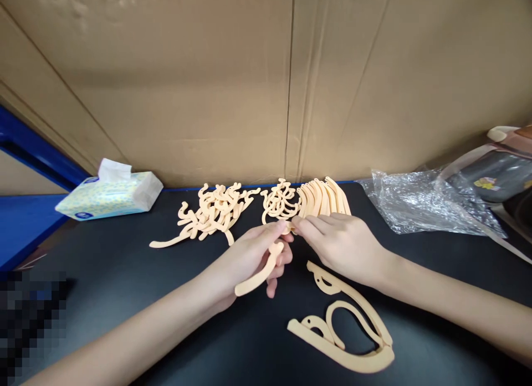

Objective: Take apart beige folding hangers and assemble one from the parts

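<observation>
My left hand (253, 258) is closed round a curved beige hanger arm (257, 275), whose rounded free end sticks out below the palm. At its fingertips a small curved beige piece (286, 227) shows between both hands. My right hand (344, 245) pinches the far side of that small piece, thumb and fingers pressed together; the exact joint is hidden by the fingers. Below my right hand a folded beige hanger (366, 364) of several joined curved parts lies on the black table (199, 341).
Behind my hands lie a loose pile of beige curved arms (220, 209), a smaller heap of hook pieces (280, 200) and a row of longer arms (322, 197). A tissue box (112, 195) stands left; crumpled clear plastic (411, 203) and a bag (494, 175) sit right. Cardboard (208, 87) closes the back.
</observation>
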The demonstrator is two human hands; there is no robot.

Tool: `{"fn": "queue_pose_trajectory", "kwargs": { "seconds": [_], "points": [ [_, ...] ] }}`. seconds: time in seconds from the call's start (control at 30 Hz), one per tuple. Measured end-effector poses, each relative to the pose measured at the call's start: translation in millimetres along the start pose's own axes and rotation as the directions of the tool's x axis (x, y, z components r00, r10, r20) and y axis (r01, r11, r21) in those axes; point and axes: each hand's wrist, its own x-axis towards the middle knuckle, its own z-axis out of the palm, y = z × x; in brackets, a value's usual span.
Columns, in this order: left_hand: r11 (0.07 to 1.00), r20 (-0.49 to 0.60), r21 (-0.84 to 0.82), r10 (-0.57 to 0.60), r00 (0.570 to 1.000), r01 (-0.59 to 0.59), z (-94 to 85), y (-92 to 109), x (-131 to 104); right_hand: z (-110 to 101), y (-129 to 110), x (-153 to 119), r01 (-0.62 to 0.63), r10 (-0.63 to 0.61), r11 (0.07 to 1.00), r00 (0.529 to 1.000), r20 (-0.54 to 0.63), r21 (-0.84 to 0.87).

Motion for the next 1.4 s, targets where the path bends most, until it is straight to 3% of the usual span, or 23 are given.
{"fn": "queue_pose_trajectory", "kwargs": {
  "seconds": [0.1,0.17,0.23,0.27,0.33,0.37,0.4,0.43,0.47,0.57,0.63,0.7,0.77,0.83,0.9,1.0,1.17,1.27,1.4],
  "points": [
    [0.96,-0.096,0.269,0.103,0.99,-0.074,1.9,-6.4,0.8,0.9,-6.1,-0.7,-0.033,0.029,0.998,0.996,0.086,0.047],
    [0.873,-0.153,0.475,0.209,0.966,-0.114,4.8,-10.8,-0.7,0.2,-7.6,0.6,-0.117,0.089,0.98,0.982,0.167,0.162],
    [0.763,-0.156,0.633,0.289,0.945,-0.129,7.4,-12.1,-3.8,0.5,-3.3,3.4,-0.25,0.162,0.897,0.953,0.256,0.365],
    [0.708,-0.142,0.693,0.319,0.937,-0.136,7.7,-10.9,-5.7,1.4,2.2,5.2,-0.335,0.204,0.805,0.931,0.303,0.489],
    [0.602,-0.11,0.783,0.38,0.919,-0.155,4.3,-3.8,-8.8,5.0,21.2,8.8,-0.488,0.276,0.491,0.873,0.402,0.721],
    [0.55,-0.1,0.819,0.413,0.905,-0.161,-0.1,2.2,-9.6,7.1,34.2,10.5,-0.526,0.349,0.356,0.842,0.412,0.773],
    [0.505,-0.098,0.849,0.444,0.891,-0.158,-6.8,9.6,-9.5,9.1,48.6,11.9,-0.523,0.431,0.29,0.819,0.379,0.801],
    [0.448,-0.104,0.881,0.494,0.863,-0.15,-15.7,17.9,-8.5,10.5,63.4,13.1,-0.52,0.488,0.298,0.804,0.341,0.8],
    [0.38,-0.12,0.918,0.536,0.836,-0.112,-26.5,26.6,-6.6,11.0,77.5,13.8,-0.509,0.554,0.366,0.792,0.257,0.779],
    [0.212,-0.266,0.961,0.544,0.796,0.176,-64.8,46.3,2.2,7.2,107.2,12.7,-0.493,0.642,0.472,0.76,0.098,0.731],
    [0.149,-0.367,0.929,0.509,0.779,0.34,-85.3,48.9,8.1,2.8,113.1,8.0,-0.491,0.656,0.539,0.754,0.024,0.684],
    [0.11,-0.365,0.922,0.567,0.739,0.372,-93.1,43.0,12.2,0.8,110.6,-0.5,-0.469,0.629,0.637,0.775,-0.06,0.612],
    [-0.001,-0.219,0.952,0.696,0.684,0.306,-85.2,31.9,14.6,3.4,104.4,-12.0,-0.392,0.509,0.802,0.843,-0.172,0.45],
    [-0.094,-0.02,0.989,0.683,0.73,0.115,-65.0,18.8,17.4,10.4,97.7,-24.3,-0.253,0.294,0.948,0.926,-0.236,0.192],
    [-0.162,0.155,0.984,0.566,0.81,-0.075,-40.1,5.6,22.8,19.6,91.8,-35.0,-0.112,0.105,0.994,0.968,-0.229,-0.018],
    [-0.268,0.322,0.94,0.483,0.814,-0.212,-10.5,-11.5,37.0,31.1,84.5,-45.3,-0.018,-0.015,0.985,0.981,-0.192,-0.169],
    [-0.295,0.383,0.919,0.513,0.768,-0.262,3.1,-20.7,58.2,33.4,81.3,-52.8,-0.11,0.113,0.99,0.993,-0.034,0.086],
    [-0.278,0.373,0.924,0.503,0.78,-0.263,3.0,-16.6,59.5,30.4,87.9,-56.6,-0.256,0.253,0.94,0.967,0.043,0.226],
    [-0.257,0.295,0.948,0.503,0.812,-0.185,2.5,-11.8,53.8,33.6,99.6,-61.6,-0.409,0.4,0.865,0.912,0.093,0.289]
  ]
}}
